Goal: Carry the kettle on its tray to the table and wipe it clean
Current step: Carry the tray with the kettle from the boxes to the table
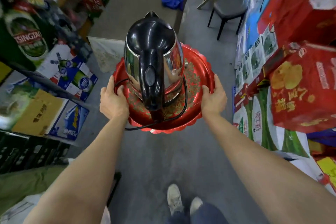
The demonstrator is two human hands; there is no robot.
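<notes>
A steel kettle [154, 56] with a black lid and black handle stands upright on a round red tray [198, 78] with a gold pattern. Its black cord [184, 100] loops around the base and hangs over the tray's near edge. My left hand [112, 100] grips the tray's left rim and my right hand [214, 96] grips its right rim, holding it in the air above the floor. The grey table [138, 3] stretches away just beyond the tray, with a blue cloth [172, 0] lying at its far right.
Stacked beer cartons [54, 78] line the left side of the narrow aisle. Red gift boxes [300, 85] are piled along the right. A black stool [227, 12] stands to the right of the table. My shoes [181, 200] are on the grey concrete floor.
</notes>
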